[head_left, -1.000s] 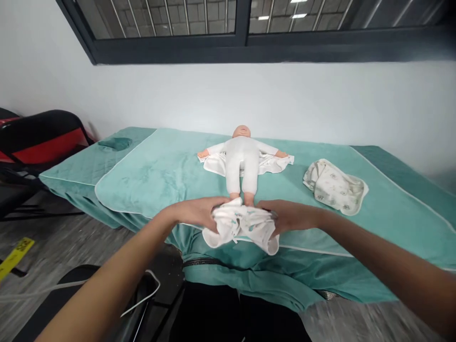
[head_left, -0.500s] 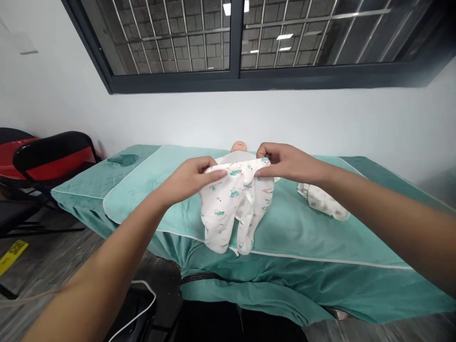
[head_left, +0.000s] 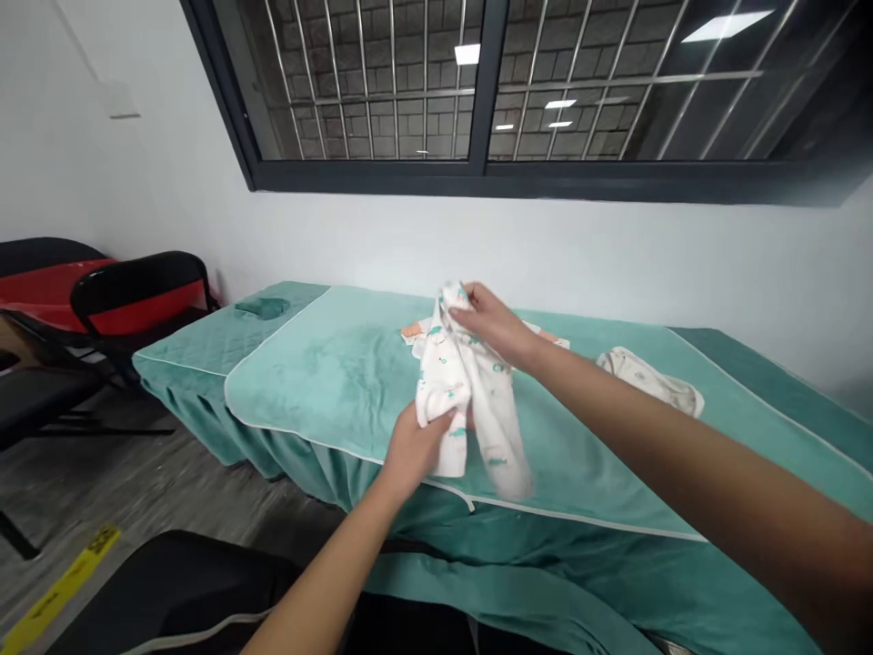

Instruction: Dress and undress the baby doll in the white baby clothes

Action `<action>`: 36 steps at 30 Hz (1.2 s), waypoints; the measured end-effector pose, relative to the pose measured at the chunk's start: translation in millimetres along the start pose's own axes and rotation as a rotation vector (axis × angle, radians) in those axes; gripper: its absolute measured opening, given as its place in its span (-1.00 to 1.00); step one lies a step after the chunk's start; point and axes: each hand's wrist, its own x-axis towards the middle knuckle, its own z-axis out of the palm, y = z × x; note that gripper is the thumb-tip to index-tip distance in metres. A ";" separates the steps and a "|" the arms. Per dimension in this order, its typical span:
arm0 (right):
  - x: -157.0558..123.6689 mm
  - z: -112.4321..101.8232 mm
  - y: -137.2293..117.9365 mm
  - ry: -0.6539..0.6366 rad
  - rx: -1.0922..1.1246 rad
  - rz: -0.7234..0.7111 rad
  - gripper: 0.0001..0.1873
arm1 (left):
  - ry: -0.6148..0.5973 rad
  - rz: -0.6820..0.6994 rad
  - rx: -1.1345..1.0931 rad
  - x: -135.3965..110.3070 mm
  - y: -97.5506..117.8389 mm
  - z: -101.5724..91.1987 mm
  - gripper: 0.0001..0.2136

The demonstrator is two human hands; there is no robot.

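White baby pants (head_left: 446,373) with a small green and coral print hang between my hands above the bed. My right hand (head_left: 487,318) pinches them at the gathered top. Lower down, my left hand (head_left: 421,446) is closed on one leg, while the other leg dangles free and looks blurred. Behind the pants a baby doll lies on the bed; one doll arm (head_left: 416,329) shows at the left and part of the other at the right. Its head and most of its body are hidden by the pants and my right hand.
A green cover (head_left: 327,364) with white piping lies over the bed. A folded white patterned cloth (head_left: 651,380) rests at the right. Black and red chairs (head_left: 143,291) stand at the left, a black seat (head_left: 184,591) nearer. A barred window (head_left: 477,177) is above.
My left hand has moved from the waistband down to a leg of the pants. My right hand has gathered the top and shifted slightly left. The view has turned a little left.
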 end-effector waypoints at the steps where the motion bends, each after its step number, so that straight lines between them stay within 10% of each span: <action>1: -1.7 3.4 16.4 -0.025 -0.049 0.026 -0.58 | 0.090 0.019 0.001 1.6 -2.9 -6.2 -0.62; 7: -3.3 14.8 90.7 -0.145 -0.267 0.023 -0.47 | 0.287 0.091 0.117 43.9 -36.2 -24.3 -0.58; 14: 41.3 -21.0 155.9 -0.268 -0.536 0.062 -0.39 | 0.433 0.287 0.361 94.1 -55.8 8.8 -0.58; 19: 81.0 -53.8 186.3 -0.236 -0.617 0.078 -0.38 | -0.059 0.105 0.333 126.6 -56.2 47.4 -0.59; 25: 127.6 -121.6 243.0 0.355 -0.702 0.199 -0.46 | -0.043 0.057 0.516 162.9 -88.8 33.0 -0.56; 30: 155.9 -151.6 286.2 0.114 -0.607 0.534 -0.50 | -0.132 -0.149 0.645 195.1 -59.7 32.1 -0.56; 36: 180.2 -141.0 272.3 -0.175 -0.243 0.783 -0.29 | -0.238 -0.317 0.217 226.6 -60.7 42.1 -0.41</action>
